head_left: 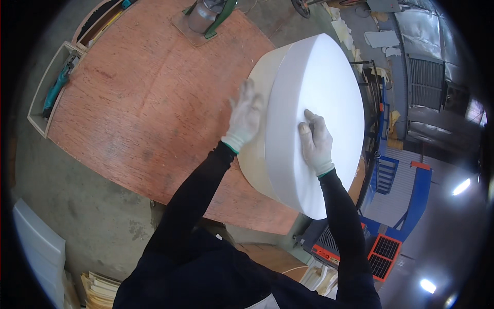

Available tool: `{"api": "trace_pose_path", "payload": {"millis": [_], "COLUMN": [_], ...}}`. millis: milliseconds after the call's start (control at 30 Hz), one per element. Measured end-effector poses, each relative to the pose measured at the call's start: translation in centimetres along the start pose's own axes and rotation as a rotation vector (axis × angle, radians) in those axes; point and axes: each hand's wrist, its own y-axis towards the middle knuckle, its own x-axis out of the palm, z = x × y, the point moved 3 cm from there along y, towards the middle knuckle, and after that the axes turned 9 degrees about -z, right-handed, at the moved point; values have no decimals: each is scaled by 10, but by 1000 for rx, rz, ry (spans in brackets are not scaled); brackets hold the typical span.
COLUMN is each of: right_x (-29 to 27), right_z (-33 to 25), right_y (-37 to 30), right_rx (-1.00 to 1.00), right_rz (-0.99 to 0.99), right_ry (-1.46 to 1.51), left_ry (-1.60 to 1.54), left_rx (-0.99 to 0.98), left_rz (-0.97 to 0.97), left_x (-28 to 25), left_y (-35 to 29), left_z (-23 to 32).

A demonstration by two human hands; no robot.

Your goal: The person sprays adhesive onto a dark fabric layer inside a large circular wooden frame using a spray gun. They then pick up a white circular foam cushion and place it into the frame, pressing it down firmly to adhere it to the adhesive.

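Note:
A large round piece stands tilted on the wooden tabletop (134, 103). It has a thick white foam-like pad (337, 77) on a cream-coloured base (254, 172). My left hand (246, 114), in a pale glove, is against or just beside the base's side wall. Motion blurs its fingers, which look stretched out and hold nothing. My gloved right hand (316, 141) lies on the white face close to its rim. Its fingers are bent, with the thumb apart from them, and nothing is gripped between them.
At the table's far edge stands a metal canister (203, 16) in a green stand. Side trays at the left hold a teal power tool (57, 85). A dark machine with an orange panel (324, 251) sits below the right edge. Foam sheets (98, 290) lie at lower left.

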Motion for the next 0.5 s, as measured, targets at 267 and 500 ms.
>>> {"api": "trace_pose_path", "payload": {"millis": [267,500], "right_x": [1,4], "right_z": [-3,-5], "right_y": [3,4], "right_rx": [12,8], "right_rz": [-8,28], "right_ry": [-23,-13], "left_ry": [-10,429], "left_rx": [28,-7], "left_rz": [-332,-232], "left_x": [3,16], "left_y": [16,17], "left_z": [-3,12]}}
